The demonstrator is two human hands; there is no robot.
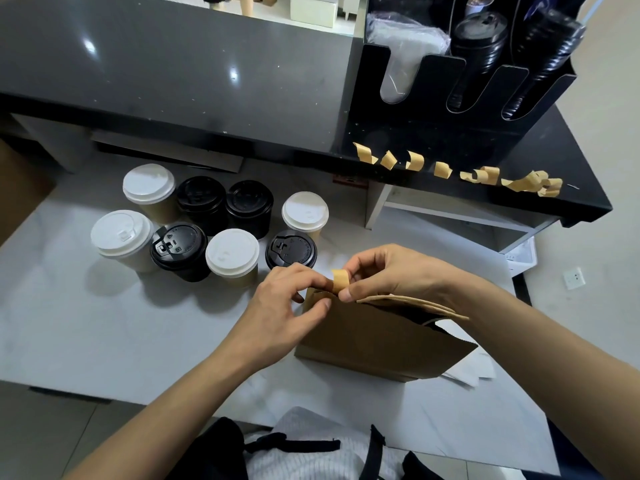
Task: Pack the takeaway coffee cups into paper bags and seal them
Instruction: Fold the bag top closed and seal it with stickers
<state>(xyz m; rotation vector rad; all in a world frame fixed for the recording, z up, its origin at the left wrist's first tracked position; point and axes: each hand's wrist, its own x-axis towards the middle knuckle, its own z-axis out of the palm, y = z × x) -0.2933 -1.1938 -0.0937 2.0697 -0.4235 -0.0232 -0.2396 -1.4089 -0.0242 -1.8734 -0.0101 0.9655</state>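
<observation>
A brown paper bag (377, 341) stands on the white counter (104, 341), its top folded over. Both hands hold a short strip of brown tape (340, 280) at the bag's top left corner. My left hand (291, 296) pinches the strip's left side with thumb and forefinger. My right hand (384, 271) pinches its right side, the thumb pressing it against the bag's edge. Several takeaway cups with white lids (232, 252) and black lids (178, 245) stand grouped to the left, behind my left hand.
Several more cut tape strips (479, 175) hang from the edge of the black shelf (554, 161) behind the bag. A black holder (460, 81) with stacked lids and cups stands on that shelf. White paper (471, 374) lies under the bag's right side.
</observation>
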